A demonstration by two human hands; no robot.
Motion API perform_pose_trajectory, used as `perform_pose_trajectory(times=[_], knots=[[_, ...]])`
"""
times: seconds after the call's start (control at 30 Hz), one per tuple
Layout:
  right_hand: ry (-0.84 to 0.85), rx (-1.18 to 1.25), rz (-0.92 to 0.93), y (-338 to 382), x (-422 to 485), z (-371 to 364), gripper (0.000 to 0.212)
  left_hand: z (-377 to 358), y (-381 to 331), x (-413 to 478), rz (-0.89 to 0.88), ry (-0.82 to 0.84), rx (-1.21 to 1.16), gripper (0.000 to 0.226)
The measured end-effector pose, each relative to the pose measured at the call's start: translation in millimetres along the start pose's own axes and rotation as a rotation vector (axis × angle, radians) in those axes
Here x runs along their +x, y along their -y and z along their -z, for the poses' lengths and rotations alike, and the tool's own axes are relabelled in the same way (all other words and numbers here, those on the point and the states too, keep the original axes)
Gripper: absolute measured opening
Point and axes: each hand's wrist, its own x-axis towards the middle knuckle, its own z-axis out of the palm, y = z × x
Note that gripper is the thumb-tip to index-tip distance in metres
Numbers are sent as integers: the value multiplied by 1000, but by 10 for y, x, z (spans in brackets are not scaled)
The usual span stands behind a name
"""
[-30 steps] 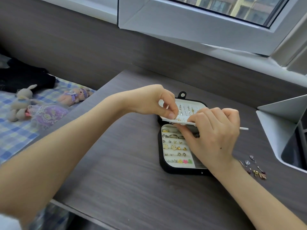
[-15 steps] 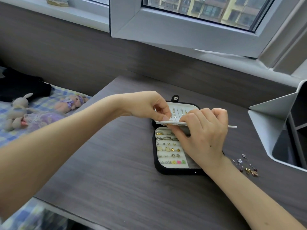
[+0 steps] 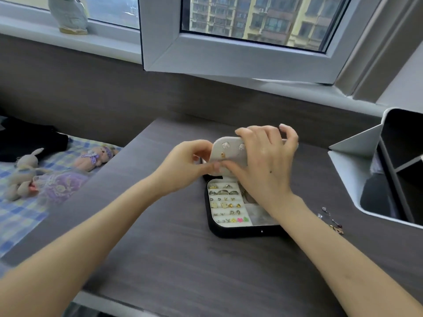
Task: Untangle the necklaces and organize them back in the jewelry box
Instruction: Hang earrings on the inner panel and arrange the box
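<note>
While left hand (image 3: 183,165) and right hand (image 3: 265,163) grip the upright earring panel (image 3: 229,156), abrupt tilting could shake studs (image 3: 225,145) into the jewelry box (image 3: 240,233).

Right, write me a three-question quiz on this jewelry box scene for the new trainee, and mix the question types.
1. How many hands grip the upright white earring panel? A) none B) one C) two
2. True or false: the loose jewelry pieces lie on the table, outside the jewelry box and to its right.
3. Fill in: the pink and green studs sit in the tray row ____ the person (nearest/farthest).

Key
1. C, both the left hand and the right hand.
2. True.
3. Nearest.
</note>
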Motion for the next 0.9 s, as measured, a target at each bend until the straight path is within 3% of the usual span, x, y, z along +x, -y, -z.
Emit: perform_pose_trajectory(times=[0.1,0.23,0.3,0.4,0.47,0.63,0.77,0.9], knots=[[62,-27,-15,-141,-58,140,57,-82,22,57,55,-137,-27,5],[58,-3,-91,-548,-304,423,18,-169,100,135,104,-251,-37,10],[255,18,-158,-840,-473,528,6,-211,107,149,129,-312,-85,17],[693,25,-278,-1154,-677,674,12,-266,100,148,141,-354,-130,29],[833,-16,-247,-1191,-740,748,9,-288,103,138,150,-368,-156,35],[852,-106,-112,-1191,-854,662,7,-290,143,138,168,-386,-168,36],[737,-136,34,-1202,-890,566,32,-266,151,151,181,-375,-191,35],[793,-148,18,-1170,-853,535,27,-248,115,176,185,-367,-209,34]])
